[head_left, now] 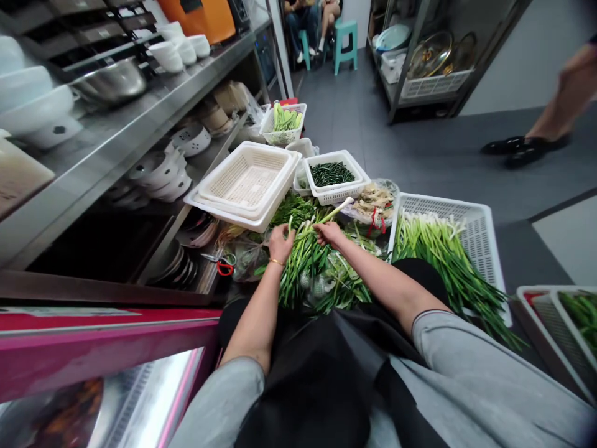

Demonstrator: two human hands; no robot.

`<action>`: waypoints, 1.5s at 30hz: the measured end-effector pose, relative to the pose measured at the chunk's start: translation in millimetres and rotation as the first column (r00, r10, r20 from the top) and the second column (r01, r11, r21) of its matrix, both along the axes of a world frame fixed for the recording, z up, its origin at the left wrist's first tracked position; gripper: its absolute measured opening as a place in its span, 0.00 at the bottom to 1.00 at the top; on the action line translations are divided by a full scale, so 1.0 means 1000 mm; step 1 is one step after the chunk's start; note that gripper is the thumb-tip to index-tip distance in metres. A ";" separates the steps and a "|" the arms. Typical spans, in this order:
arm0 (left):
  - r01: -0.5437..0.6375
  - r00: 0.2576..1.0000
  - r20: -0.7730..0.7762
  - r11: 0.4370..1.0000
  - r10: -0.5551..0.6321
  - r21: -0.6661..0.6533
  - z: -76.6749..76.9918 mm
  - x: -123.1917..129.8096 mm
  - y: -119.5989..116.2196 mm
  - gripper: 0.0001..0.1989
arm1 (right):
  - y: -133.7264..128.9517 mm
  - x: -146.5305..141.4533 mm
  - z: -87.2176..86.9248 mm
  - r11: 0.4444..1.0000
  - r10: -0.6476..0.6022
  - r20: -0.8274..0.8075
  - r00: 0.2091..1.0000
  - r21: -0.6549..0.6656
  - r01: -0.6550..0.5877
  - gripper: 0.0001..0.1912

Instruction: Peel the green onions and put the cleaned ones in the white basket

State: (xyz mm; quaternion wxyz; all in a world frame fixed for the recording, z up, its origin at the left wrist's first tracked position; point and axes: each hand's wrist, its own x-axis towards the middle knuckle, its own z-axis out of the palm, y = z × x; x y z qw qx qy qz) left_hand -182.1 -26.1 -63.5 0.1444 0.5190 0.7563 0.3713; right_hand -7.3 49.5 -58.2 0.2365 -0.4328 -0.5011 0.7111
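Observation:
A pale green stalk [336,210] with a white end slants up to the right over a heap of leafy greens [298,267]. My right hand [328,233] is closed on it near its middle. To the left, my left hand [280,242], with a gold bracelet at the wrist, has its fingers pinched together above the same heap; what they hold is too small to make out. Beside the heap on the right, a white basket [480,230] holds many trimmed green stalks with white ends [433,249].
Stacked white baskets [247,180] and a basket of dark green pods [332,174] stand beyond the heap. Red-handled scissors [225,267] lie at left by a metal shelf [140,124]. A person's leg [555,106] is at far right; others sit at the back.

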 end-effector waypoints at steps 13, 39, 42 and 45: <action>0.337 0.918 -0.158 0.925 -0.365 -0.177 -0.002 -0.035 -0.027 0.05 | -0.041 0.066 0.072 0.960 0.268 0.063 0.961 0.063 -0.272 0.21; 0.638 0.664 0.568 0.764 -0.486 -0.093 0.044 0.005 -0.035 0.20 | -0.025 0.032 0.038 0.941 0.304 -0.132 0.943 0.194 -0.277 0.19; 0.603 0.649 0.602 0.797 -0.465 -0.035 0.052 -0.003 -0.028 0.20 | -0.029 0.062 0.069 0.962 0.205 -0.223 0.953 0.226 -0.154 0.20; 0.477 0.712 0.583 0.879 -0.390 0.005 0.053 -0.016 -0.016 0.23 | -0.028 0.096 0.094 0.974 0.089 -0.317 0.944 0.227 -0.016 0.18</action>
